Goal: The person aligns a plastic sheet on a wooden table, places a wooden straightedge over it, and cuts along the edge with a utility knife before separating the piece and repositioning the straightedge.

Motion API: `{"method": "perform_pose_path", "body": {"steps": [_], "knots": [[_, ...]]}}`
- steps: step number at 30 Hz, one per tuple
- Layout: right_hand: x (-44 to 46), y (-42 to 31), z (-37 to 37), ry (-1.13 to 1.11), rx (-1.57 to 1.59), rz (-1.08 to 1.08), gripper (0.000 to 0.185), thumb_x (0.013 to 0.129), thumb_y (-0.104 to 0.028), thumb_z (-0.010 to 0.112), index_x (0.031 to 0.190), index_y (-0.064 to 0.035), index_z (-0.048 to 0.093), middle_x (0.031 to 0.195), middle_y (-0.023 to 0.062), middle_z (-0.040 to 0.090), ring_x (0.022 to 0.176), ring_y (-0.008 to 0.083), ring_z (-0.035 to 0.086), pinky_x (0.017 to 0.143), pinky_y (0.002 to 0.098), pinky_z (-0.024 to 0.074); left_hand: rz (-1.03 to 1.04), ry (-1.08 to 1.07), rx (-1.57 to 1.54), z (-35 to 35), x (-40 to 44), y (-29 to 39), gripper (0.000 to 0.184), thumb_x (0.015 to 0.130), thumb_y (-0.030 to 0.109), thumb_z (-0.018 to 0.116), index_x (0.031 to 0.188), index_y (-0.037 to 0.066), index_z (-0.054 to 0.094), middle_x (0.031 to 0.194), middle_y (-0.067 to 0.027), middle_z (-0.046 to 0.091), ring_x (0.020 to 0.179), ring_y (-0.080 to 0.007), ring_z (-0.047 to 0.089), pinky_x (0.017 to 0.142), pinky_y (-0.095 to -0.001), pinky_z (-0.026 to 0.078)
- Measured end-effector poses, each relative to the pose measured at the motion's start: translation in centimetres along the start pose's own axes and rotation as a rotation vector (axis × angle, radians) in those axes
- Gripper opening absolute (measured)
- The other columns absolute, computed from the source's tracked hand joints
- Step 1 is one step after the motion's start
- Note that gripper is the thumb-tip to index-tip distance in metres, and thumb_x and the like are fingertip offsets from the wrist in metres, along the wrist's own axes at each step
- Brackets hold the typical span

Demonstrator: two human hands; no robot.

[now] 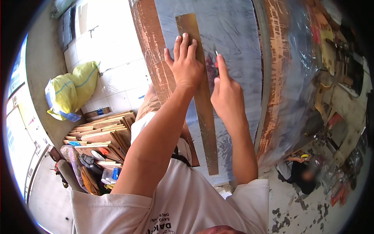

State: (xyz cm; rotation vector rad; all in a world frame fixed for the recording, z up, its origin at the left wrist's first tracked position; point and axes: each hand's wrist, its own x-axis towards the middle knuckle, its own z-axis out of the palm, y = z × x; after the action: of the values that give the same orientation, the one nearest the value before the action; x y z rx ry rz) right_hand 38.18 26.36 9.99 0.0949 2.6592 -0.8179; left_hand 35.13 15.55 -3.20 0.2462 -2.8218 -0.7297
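My left hand (185,64) lies with fingers spread over a long brownish straight strip (204,113), pressing it against a grey-blue sheet (237,35). The strip runs lengthwise along the sheet, its far end past my fingertips and its near end close to my body. To the right of the strip, my right hand (228,91) is closed around a red utility knife (217,64), the index finger stretched along it. The knife's thin tip points away from me, close to the sheet's surface. Most of its handle is hidden inside my fist.
Worn brown edging (156,58) borders the sheet on the left. Clear plastic wrap (300,58) hangs at the right. Stacked wooden boards (103,134) and a yellow sack (74,91) stand at left. Another person (302,175) is low at the lower right, near cluttered items.
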Motion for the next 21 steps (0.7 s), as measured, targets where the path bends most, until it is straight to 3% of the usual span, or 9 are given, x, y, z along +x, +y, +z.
{"method": "perform_pose_path", "body": {"steps": [3,5,21], "knots": [[2.2,-0.1,1.0,-0.028,-0.024,-0.026,0.071,0.091,-0.002,0.054,0.157,-0.0116,0.033,0.088,0.0273,0.070,0.079,0.0449,0.071,0.070,0.0536,0.0560,0.001,-0.007,0.005,0.2,0.0,0.0,0.035,0.090,0.013,0.059,0.123,0.017,0.067,0.150,-0.0024,0.053,0.143,-0.0221,0.044,0.119,-0.0576,0.015],[3.1,-1.2,0.5,-0.201,-0.088,0.099,0.074,0.089,-0.001,0.055,0.158,-0.0116,0.032,0.085,0.0277,0.069,0.078,0.0458,0.071,0.071,0.0544,0.0564,-0.012,0.015,-0.027,0.3,0.0,0.1,0.036,0.090,0.014,0.058,0.124,0.017,0.067,0.151,-0.0022,0.053,0.144,-0.0217,0.043,0.120,-0.0574,0.014],[2.0,-1.3,1.4,-0.167,-0.161,0.062,0.074,0.087,-0.003,0.057,0.157,-0.0135,0.034,0.076,0.0273,0.069,0.075,0.0460,0.071,0.068,0.0561,0.0567,0.018,0.023,-0.058,0.1,-0.2,-0.1,0.039,0.087,0.018,0.063,0.125,0.017,0.067,0.151,-0.0021,0.052,0.144,-0.0223,0.042,0.120,-0.0578,0.014]]}}
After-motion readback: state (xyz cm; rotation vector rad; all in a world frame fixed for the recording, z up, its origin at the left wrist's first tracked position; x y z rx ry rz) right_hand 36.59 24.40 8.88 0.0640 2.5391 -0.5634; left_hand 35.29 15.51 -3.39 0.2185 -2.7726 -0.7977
